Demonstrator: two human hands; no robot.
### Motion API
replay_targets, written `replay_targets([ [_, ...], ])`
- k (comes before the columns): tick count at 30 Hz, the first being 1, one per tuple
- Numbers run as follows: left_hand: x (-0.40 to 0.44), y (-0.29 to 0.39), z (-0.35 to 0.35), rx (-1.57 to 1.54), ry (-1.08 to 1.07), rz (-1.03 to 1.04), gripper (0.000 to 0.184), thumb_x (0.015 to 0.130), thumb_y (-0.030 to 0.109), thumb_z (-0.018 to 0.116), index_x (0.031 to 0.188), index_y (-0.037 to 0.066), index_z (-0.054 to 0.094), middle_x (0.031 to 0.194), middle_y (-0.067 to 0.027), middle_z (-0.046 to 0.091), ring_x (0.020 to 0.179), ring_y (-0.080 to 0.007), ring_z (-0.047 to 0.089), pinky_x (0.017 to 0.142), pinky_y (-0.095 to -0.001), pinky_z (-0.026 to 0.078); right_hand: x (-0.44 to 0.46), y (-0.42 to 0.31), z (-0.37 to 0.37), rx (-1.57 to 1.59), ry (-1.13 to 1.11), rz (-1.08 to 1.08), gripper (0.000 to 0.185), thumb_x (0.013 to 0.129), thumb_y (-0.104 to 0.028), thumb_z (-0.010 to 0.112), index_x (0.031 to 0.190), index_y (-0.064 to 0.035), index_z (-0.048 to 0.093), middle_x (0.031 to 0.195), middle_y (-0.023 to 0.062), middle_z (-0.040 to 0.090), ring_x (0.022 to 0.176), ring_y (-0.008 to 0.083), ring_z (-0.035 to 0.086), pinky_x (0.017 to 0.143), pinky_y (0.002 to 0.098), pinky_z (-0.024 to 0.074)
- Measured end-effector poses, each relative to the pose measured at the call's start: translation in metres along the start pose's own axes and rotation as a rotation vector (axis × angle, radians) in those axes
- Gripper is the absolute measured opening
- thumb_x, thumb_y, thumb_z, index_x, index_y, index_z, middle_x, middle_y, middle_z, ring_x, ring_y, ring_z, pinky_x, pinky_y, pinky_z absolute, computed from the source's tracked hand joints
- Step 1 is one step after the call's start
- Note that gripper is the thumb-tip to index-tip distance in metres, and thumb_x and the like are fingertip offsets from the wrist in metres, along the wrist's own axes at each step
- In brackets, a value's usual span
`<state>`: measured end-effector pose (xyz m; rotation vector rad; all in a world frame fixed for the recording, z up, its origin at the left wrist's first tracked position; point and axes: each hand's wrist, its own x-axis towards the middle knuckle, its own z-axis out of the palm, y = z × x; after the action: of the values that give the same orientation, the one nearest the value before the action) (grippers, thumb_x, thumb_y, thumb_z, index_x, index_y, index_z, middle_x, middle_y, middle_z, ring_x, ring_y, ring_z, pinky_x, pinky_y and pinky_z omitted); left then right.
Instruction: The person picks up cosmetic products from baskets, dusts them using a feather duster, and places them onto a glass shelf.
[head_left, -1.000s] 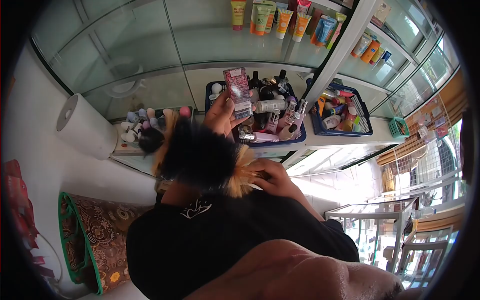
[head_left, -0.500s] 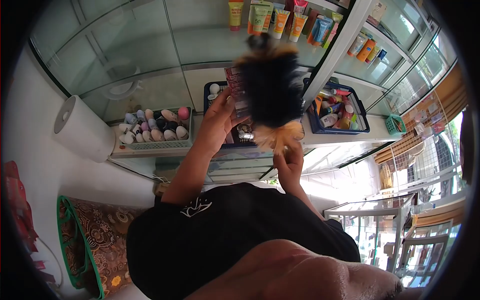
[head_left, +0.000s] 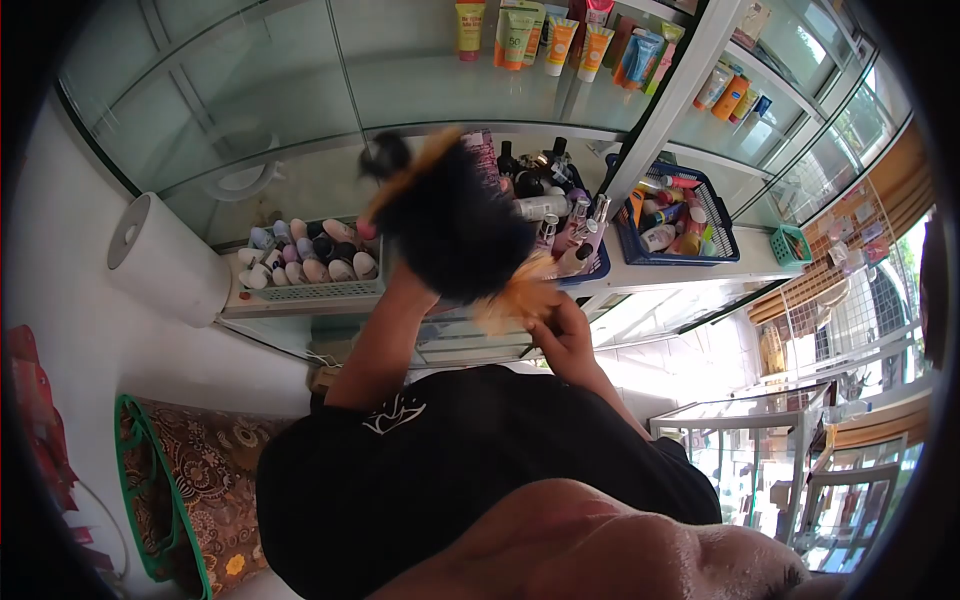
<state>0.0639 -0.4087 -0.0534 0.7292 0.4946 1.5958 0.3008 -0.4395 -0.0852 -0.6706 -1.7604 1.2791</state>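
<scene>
A feather duster (head_left: 455,220), dark with orange feathers at both ends and smeared by motion, covers the middle of the view. My right hand (head_left: 566,332) is closed at its lower orange end; the handle itself is hidden. My left hand (head_left: 408,288) shows only near the wrist, the fingers being behind the duster. Above it stands a pink printed pack (head_left: 482,155), partly covered, which the fingers gripped in the earlier view. Right of the duster, a dark blue basket (head_left: 600,268) holds bottles and a white tube (head_left: 540,207).
A pale green basket (head_left: 315,291) of small rounded bottles stands left on the counter. Another blue basket (head_left: 680,262) with tubes is at right, near a small green basket (head_left: 791,248). Glass shelves carry tubes (head_left: 515,38). A white cylinder (head_left: 165,255) stands far left.
The duster has swung left and down, now covering my left hand and revealing the bottles in the middle basket. My right hand has shifted slightly left and down with it.
</scene>
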Motion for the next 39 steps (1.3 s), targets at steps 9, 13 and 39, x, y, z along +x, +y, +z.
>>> replay_targets([
  [9,-0.015,0.021,0.039,0.139,-0.066,0.016,0.047,0.103,0.028,0.044,0.145,0.01,0.033,0.132,-0.0059,0.054,0.12,-0.0196,0.055,0.103,-0.042,0.045,0.006,-0.002,-0.003,0.192,0.405,-0.085,0.039,0.093,-0.001,0.058,0.128,-0.0036,0.042,0.095,0.0052,0.059,0.059,0.0068,0.049,0.053,0.02,0.0412],
  [13,-0.012,0.01,0.026,0.1,-0.009,-0.002,0.047,0.103,0.028,0.044,0.145,0.01,0.033,0.133,-0.0067,0.053,0.121,-0.0196,0.055,0.103,-0.0426,0.045,0.001,-0.002,0.0,0.215,0.284,0.009,0.039,0.091,-0.001,0.061,0.126,-0.003,0.044,0.102,0.0057,0.06,0.066,0.0061,0.051,0.056,0.0202,0.0418],
  [39,-0.014,-0.008,0.023,0.263,-0.059,0.046,0.048,0.103,0.03,0.045,0.144,0.007,0.035,0.135,-0.009,0.053,0.12,-0.0209,0.056,0.1,-0.0375,0.046,-0.009,-0.005,0.005,0.231,0.101,0.04,0.037,0.09,-0.002,0.065,0.124,-0.0043,0.05,0.103,0.0044,0.059,0.073,0.0099,0.055,0.06,0.0235,0.0441],
])
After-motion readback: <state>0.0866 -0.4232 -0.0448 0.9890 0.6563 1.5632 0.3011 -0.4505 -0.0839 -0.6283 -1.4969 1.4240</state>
